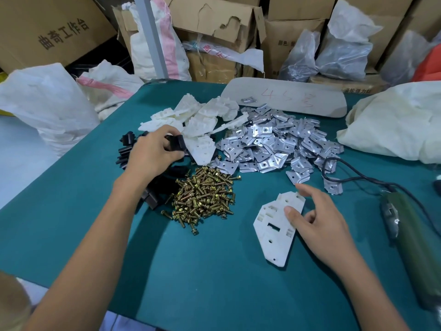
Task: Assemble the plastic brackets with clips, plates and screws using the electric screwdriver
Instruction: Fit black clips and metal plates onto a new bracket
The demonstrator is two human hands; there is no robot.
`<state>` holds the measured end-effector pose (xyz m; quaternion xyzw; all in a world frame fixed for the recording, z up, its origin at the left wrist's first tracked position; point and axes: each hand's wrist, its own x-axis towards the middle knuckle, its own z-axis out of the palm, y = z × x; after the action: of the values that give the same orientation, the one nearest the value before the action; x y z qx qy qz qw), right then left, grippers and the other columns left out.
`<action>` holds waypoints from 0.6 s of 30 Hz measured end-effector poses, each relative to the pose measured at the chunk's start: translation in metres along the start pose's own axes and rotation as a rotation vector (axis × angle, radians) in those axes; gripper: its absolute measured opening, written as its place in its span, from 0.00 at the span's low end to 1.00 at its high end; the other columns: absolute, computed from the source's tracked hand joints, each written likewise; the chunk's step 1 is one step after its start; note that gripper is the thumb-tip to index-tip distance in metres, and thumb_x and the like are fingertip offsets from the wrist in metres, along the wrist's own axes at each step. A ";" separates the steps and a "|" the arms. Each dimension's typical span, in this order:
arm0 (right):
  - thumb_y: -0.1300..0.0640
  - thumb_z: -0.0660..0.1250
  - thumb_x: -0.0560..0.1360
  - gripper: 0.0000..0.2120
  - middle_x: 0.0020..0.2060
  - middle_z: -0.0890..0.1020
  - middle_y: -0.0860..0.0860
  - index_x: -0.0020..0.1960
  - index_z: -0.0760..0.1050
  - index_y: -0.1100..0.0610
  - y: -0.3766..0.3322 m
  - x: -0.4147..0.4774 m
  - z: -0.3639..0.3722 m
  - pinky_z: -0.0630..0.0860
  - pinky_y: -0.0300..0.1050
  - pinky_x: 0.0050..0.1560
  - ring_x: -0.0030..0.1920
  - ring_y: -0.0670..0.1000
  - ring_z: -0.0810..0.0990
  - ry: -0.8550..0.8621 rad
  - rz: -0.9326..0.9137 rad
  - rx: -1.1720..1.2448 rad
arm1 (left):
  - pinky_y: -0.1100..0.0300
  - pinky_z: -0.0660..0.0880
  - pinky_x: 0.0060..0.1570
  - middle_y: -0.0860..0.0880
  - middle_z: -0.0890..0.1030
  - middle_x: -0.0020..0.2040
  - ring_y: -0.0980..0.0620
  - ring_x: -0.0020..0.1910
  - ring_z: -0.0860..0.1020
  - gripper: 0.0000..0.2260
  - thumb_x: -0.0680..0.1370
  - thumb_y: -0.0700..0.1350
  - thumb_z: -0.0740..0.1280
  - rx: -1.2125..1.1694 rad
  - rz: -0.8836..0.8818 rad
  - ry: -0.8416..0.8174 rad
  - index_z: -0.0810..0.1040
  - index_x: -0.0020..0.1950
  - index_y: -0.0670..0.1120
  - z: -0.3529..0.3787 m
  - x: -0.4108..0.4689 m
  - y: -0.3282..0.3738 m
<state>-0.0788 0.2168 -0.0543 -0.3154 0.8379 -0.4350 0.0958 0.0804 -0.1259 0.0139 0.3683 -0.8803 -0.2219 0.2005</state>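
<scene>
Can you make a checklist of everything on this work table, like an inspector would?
Surface: table with a green cover.
Job's things: one bracket lies alone at the front; behind it are a bracket pile, plates, screws and black clips; screwdriver lies at the right.
Clutter: grey board with red writing; pale sack.
Hands: left hand pinches a clip; right hand open, thumb on the lone bracket.
Cables: black cable runs from the screwdriver and loops by the plates.
Surroundings: boxes and bags.
</scene>
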 end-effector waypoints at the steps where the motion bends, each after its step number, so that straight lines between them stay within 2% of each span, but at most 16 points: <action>1: 0.45 0.70 0.76 0.22 0.60 0.72 0.34 0.65 0.67 0.29 -0.001 0.000 0.000 0.73 0.40 0.44 0.36 0.45 0.78 0.029 -0.007 0.021 | 0.57 0.76 0.41 0.56 0.84 0.36 0.57 0.39 0.82 0.17 0.71 0.50 0.79 -0.103 -0.022 0.013 0.75 0.53 0.62 -0.008 -0.006 0.006; 3: 0.47 0.71 0.77 0.18 0.58 0.73 0.33 0.60 0.70 0.28 -0.006 0.001 -0.002 0.72 0.32 0.42 0.35 0.48 0.75 0.100 -0.016 0.104 | 0.58 0.75 0.43 0.57 0.86 0.39 0.60 0.38 0.83 0.18 0.70 0.49 0.80 -0.367 -0.022 -0.020 0.76 0.52 0.63 -0.018 -0.024 0.028; 5: 0.49 0.74 0.77 0.16 0.56 0.78 0.36 0.58 0.76 0.31 -0.013 0.000 -0.002 0.74 0.34 0.45 0.36 0.46 0.75 0.107 -0.016 0.272 | 0.57 0.75 0.45 0.56 0.87 0.42 0.57 0.41 0.85 0.19 0.70 0.50 0.80 -0.551 0.019 -0.148 0.77 0.54 0.64 -0.010 -0.049 0.059; 7: 0.50 0.76 0.74 0.15 0.53 0.84 0.42 0.58 0.81 0.37 -0.022 -0.002 -0.002 0.78 0.38 0.45 0.40 0.47 0.79 -0.013 -0.011 0.474 | 0.60 0.74 0.44 0.55 0.87 0.42 0.56 0.41 0.85 0.19 0.70 0.49 0.80 -0.624 0.071 -0.290 0.77 0.55 0.63 0.014 -0.070 0.089; 10: 0.55 0.79 0.71 0.22 0.53 0.85 0.47 0.61 0.80 0.40 -0.029 -0.005 -0.005 0.82 0.43 0.45 0.44 0.51 0.83 -0.215 -0.015 0.616 | 0.67 0.75 0.41 0.54 0.85 0.40 0.57 0.39 0.83 0.18 0.70 0.45 0.80 -0.689 0.123 -0.403 0.78 0.54 0.60 0.057 -0.090 0.123; 13: 0.63 0.78 0.71 0.24 0.51 0.86 0.47 0.61 0.80 0.42 -0.022 -0.003 -0.011 0.82 0.45 0.48 0.45 0.50 0.83 -0.174 0.004 0.617 | 0.61 0.80 0.38 0.48 0.86 0.40 0.51 0.37 0.84 0.18 0.71 0.43 0.79 -0.797 0.085 -0.490 0.78 0.54 0.59 0.082 -0.094 0.138; 15: 0.68 0.75 0.74 0.23 0.48 0.86 0.46 0.59 0.81 0.42 -0.015 0.001 -0.015 0.81 0.49 0.49 0.43 0.51 0.81 -0.083 0.062 0.600 | 0.60 0.80 0.39 0.49 0.86 0.42 0.54 0.39 0.84 0.17 0.70 0.47 0.79 -0.798 0.076 -0.503 0.78 0.53 0.60 0.089 -0.088 0.138; 18: 0.67 0.73 0.75 0.18 0.43 0.86 0.46 0.54 0.82 0.44 -0.007 0.009 -0.021 0.78 0.46 0.40 0.37 0.49 0.80 0.065 0.180 0.618 | 0.61 0.76 0.51 0.58 0.83 0.47 0.62 0.48 0.79 0.16 0.70 0.53 0.79 -0.528 0.102 -0.333 0.77 0.52 0.61 0.097 -0.069 0.129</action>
<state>-0.0920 0.2227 -0.0353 -0.1821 0.6933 -0.6685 0.1983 0.0030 0.0299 -0.0094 0.2174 -0.8302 -0.4898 0.1534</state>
